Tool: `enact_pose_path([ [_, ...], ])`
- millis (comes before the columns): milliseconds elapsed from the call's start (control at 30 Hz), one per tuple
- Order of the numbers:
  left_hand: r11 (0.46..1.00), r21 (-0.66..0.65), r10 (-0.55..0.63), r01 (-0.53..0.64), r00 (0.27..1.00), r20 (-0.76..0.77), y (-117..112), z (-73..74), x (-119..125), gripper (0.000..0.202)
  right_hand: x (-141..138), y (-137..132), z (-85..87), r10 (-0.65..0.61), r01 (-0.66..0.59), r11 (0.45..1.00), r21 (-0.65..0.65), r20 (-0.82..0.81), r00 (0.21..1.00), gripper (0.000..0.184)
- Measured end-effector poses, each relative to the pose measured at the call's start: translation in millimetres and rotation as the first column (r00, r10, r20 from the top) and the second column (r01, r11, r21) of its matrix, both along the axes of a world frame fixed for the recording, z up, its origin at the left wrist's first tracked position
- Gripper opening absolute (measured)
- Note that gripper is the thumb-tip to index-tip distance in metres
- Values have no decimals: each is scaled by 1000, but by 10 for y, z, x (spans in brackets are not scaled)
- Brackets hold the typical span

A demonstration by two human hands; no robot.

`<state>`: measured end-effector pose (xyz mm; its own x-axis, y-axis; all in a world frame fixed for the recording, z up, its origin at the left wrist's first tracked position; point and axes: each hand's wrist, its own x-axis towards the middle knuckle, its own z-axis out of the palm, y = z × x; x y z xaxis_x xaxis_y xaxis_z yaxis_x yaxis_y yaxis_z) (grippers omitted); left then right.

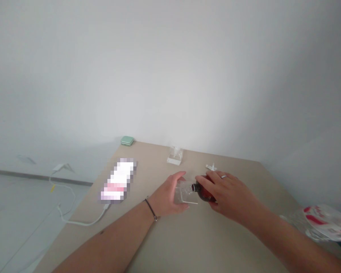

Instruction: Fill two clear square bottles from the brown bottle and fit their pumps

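Note:
My left hand curves around a small clear square bottle, its thumb and fingers on either side of it. Wrapped over a brown bottle is my right hand, with a ring on one finger. The brown bottle lies tipped on its side, and its open black-rimmed neck points left at the top of the clear bottle. Whether the two necks touch, or any liquid runs between them, I cannot tell. Behind the right hand lies a small white and clear piece, perhaps a spray top.
A clear box-like piece stands near the wall. A blurred-out phone with a white cable lies at the left. A green case sits at the back left corner. Clear plastic packaging with red print is at the right edge.

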<state>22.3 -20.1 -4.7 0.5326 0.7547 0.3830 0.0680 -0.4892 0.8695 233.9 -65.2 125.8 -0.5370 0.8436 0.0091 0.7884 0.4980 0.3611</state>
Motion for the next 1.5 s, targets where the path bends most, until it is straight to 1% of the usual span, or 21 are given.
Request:
enact_pose_path([
  [267, 1000, 4, -2, 2, 1000, -3, -1, 9, -1, 99, -15, 1, 15, -3, 3, 1000, -4, 6, 1000, 54],
  [733, 1000, -4, -2, 2, 1000, -4, 2, 5, 1, 101, -26, 1, 25, 6, -7, 1000, 15, 37, 999, 50],
  [1000, 1000, -3, -7, 7, 1000, 0, 1, 12, -4, 101, -30, -7, 33, 2, -3, 1000, 18, 37, 999, 52],
  [1300, 1000, -8, -1, 1, 1000, 1, -3, 12, -1, 100, -46, -7, 44, 14, -16, 999, 30, 51, 999, 48],
  [1500, 1000, -4, 1, -1, 1000, -4, -5, 11, 3, 99, -45, -4, 46, 19, -22, 999, 45, 68, 998, 49],
])
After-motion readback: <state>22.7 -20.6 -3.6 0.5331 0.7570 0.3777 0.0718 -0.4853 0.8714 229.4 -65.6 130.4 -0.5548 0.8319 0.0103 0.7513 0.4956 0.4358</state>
